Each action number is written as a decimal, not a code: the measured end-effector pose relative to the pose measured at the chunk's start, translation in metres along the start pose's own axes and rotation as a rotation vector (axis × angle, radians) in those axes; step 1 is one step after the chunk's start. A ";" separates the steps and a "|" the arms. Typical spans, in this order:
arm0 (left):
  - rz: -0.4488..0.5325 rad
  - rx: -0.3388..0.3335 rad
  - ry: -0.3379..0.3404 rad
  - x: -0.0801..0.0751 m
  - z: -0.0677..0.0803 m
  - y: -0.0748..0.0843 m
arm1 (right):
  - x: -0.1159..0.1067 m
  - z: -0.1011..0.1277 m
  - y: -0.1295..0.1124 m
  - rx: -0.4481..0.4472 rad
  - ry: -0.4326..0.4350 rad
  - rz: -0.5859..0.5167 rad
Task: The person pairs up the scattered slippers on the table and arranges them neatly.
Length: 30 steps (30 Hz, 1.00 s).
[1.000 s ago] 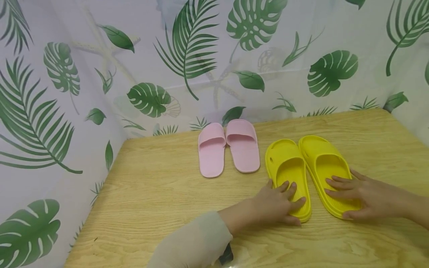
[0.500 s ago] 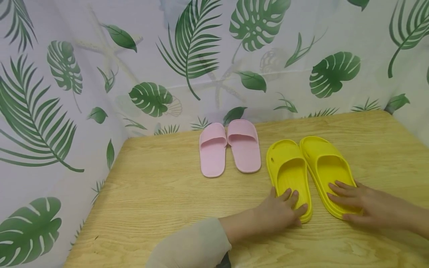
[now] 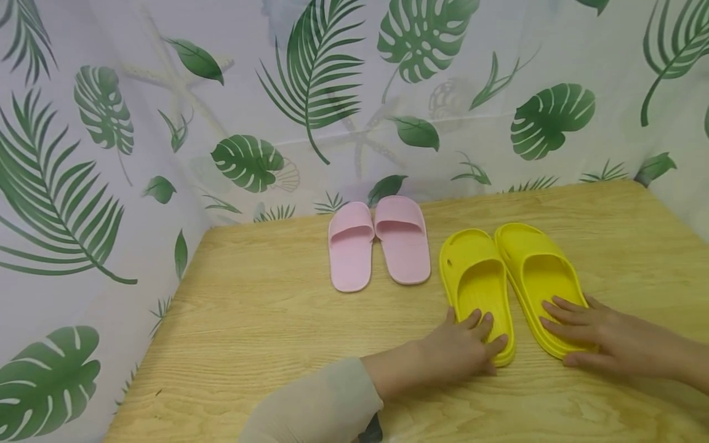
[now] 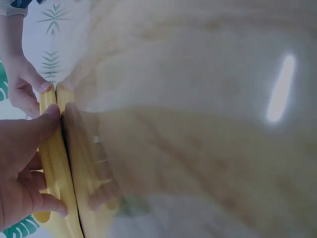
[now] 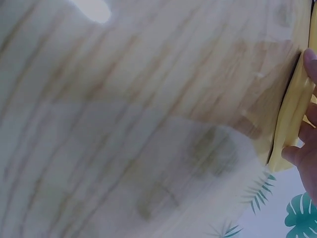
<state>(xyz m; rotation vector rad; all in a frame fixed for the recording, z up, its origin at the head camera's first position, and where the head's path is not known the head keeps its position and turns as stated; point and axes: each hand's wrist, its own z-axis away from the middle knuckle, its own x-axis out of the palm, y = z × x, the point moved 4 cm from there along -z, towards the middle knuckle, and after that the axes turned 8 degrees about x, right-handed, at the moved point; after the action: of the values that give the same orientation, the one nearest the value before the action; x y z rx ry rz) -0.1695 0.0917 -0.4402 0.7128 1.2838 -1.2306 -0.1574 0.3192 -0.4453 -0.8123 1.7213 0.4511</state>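
Observation:
Two yellow slippers lie side by side on the table at the right in the head view, toes touching and heels apart. My left hand [image 3: 456,354] grips the heel end of the left yellow slipper [image 3: 483,295], thumb and a finger on opposite edges, other fingers reaching over the footbed. In the left wrist view the thumb [image 4: 51,113] presses the slipper's rim. My right hand [image 3: 617,338] grips the right yellow slipper [image 3: 545,274] likewise, fingers over its heel and thumb at the near edge. Both heels are partly hidden beneath the hands.
A pair of pink slippers, left [image 3: 351,255] and right [image 3: 403,246], lies farther back, left of the yellow pair. The wood-grain table [image 3: 249,320] meets a leaf-patterned cloth [image 3: 332,92] behind and at the sides. A dark object [image 3: 372,429] shows beneath the left sleeve.
Both hands have shifted slightly toward the near edge over the heels, then stay almost still. The yellow and pink slippers show no clear movement.

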 end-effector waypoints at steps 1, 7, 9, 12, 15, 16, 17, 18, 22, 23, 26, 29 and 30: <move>0.005 0.001 -0.004 0.000 0.000 0.000 | 0.000 0.000 0.001 -0.004 0.001 0.000; 0.073 0.003 -0.030 -0.002 -0.002 -0.003 | 0.000 -0.001 0.003 -0.011 -0.014 -0.002; 0.079 0.001 -0.034 -0.002 -0.003 -0.004 | 0.000 -0.002 0.004 -0.004 -0.027 -0.002; 0.079 -0.002 -0.040 -0.002 -0.004 -0.006 | -0.001 -0.003 0.004 0.004 -0.038 -0.012; 0.081 -0.003 -0.045 -0.002 -0.005 -0.008 | -0.001 -0.004 0.005 0.004 -0.046 -0.020; 0.085 -0.002 -0.047 -0.002 -0.005 -0.008 | -0.001 -0.005 0.006 0.002 -0.046 -0.019; 0.087 -0.002 -0.049 -0.002 -0.005 -0.009 | -0.001 -0.005 0.006 0.001 -0.045 -0.019; 0.096 -0.002 -0.052 -0.002 -0.006 -0.009 | -0.001 -0.005 0.006 0.001 -0.047 -0.017; 0.128 -0.004 -0.062 0.000 -0.007 -0.012 | -0.001 -0.006 0.008 0.007 -0.051 -0.023; 0.130 -0.004 -0.063 0.000 -0.007 -0.012 | -0.001 -0.006 0.008 0.009 -0.052 -0.024; 0.129 -0.005 -0.065 0.001 -0.008 -0.013 | -0.001 -0.007 0.009 0.011 -0.054 -0.027; 0.111 -0.003 -0.062 0.001 -0.009 -0.014 | 0.000 -0.008 0.010 0.007 -0.047 -0.025; 0.110 -0.004 -0.062 0.001 -0.009 -0.014 | 0.000 -0.009 0.010 0.007 -0.046 -0.027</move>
<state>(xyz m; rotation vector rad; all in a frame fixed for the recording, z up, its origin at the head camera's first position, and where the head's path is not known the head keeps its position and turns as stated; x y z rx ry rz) -0.1859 0.0960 -0.4402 0.7276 1.1810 -1.1524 -0.1707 0.3209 -0.4434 -0.8136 1.6668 0.4416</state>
